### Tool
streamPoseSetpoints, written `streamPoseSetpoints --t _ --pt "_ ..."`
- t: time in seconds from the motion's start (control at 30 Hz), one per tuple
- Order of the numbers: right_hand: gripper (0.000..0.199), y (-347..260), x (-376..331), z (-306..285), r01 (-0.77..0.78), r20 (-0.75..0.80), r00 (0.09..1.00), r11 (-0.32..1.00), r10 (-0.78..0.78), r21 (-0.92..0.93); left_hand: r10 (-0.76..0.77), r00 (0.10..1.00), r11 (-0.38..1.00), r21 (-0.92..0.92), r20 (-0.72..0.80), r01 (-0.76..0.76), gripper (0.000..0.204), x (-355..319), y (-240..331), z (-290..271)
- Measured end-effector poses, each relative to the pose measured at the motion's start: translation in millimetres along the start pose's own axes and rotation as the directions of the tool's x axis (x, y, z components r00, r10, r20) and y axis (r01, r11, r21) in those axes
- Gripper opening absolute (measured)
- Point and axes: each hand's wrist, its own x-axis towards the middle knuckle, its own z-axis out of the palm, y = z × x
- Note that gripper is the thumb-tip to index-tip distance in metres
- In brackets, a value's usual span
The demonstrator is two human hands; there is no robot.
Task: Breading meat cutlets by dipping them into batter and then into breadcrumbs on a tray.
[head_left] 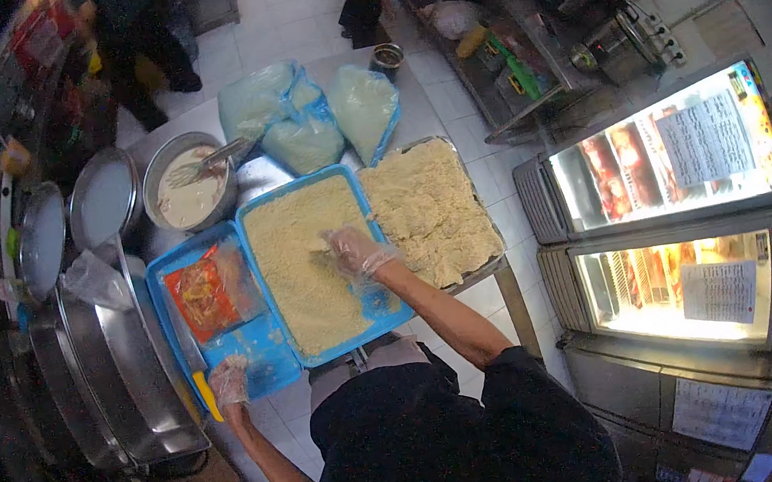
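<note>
Grip unclear (both gloved): right hand (358, 251) over pale crumbs (299, 276), left hand (230, 381) beside yellow-handled knife (200, 374)

Right hand (358, 252) over pale crumbs (299, 252) — left hand (229, 382) near knife (202, 384)

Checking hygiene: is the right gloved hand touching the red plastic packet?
Apart: the head view shows pale crumbs and a blue tray rim between the right gloved hand and the red packet.

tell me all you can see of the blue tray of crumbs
The blue tray is rectangular with a raised rim and looks plastic. It lies flat, mostly covered in pale crumbs, with bare blue toward its near right corner. The gloved right hand is at the crumbs; a second tray adjoins its left side.
</note>
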Motion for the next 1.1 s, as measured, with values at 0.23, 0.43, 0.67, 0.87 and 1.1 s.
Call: streamPoseSetpoints --t 0.23,0.43,0.67,0.87,1.1 --pt "0.044 41.2 -67.6 -70.2 -0.084 -0.096 0.985 0.876 0.146 0.474 0.029 1.0 0.976 0.214 -0.002 -0.028 0.022 5.4 -5.0 -0.1" --pt "0.042 137.8 -135.1 -117.4 -0.348 0.092 0.933 0.937 0.348 -0.014 0.083 0.996 0.977 0.198 0.012 -0.084 0.016 7.8 3.9 21.0" --pt "0.033 237.0 -174.1 -115.4 -0.439 0.179 0.871 0.56 0.458 0.702 0.164 0.985 0.942 0.287 0.058 -0.174 0.02 -0.5 25.4 42.5" --pt "0.033 285.1 -172.5 -85.6 -0.722 0.281 0.657 0.476 0.699 0.503 0.064 0.998 0.962 0.266 -0.029 -0.054 0.022 -24.7 27.0 41.1" --pt "0.033 236.6 -150.2 -121.2 -0.679 0.24 0.725 0.609 0.646 0.409 0.064 0.996 0.935 0.353 -0.06 -0.039 0.025 -27.5 1.5 30.1"
